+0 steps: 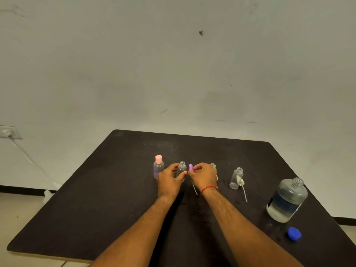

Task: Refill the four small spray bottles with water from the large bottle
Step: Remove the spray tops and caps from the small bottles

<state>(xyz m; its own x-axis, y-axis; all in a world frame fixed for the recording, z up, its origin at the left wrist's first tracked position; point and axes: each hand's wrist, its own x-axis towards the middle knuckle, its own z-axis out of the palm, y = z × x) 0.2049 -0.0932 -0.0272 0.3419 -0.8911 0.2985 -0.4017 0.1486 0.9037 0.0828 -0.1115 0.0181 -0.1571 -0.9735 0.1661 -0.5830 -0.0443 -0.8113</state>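
On the dark table (115, 189) stand several small clear bottles. The leftmost bottle (158, 167) wears a pink cap. My left hand (169, 179) grips the second bottle (182, 168), whose neck is open. My right hand (204, 175) pinches a purple spray head (191, 168) just right of that neck, its thin dip tube (195, 189) hanging below. A third bottle (213, 166) shows only its neck behind my right hand. The fourth bottle (236, 178) is uncapped, with a pale yellow spray head (241, 182) and tube lying beside it. The large bottle (287, 200), open and holding water, stands at the right.
A blue cap (294, 234) lies near the table's right front edge, below the large bottle. A pale wall rises behind the table. A wall socket (7, 132) with a cable sits at the far left, above the tiled floor.
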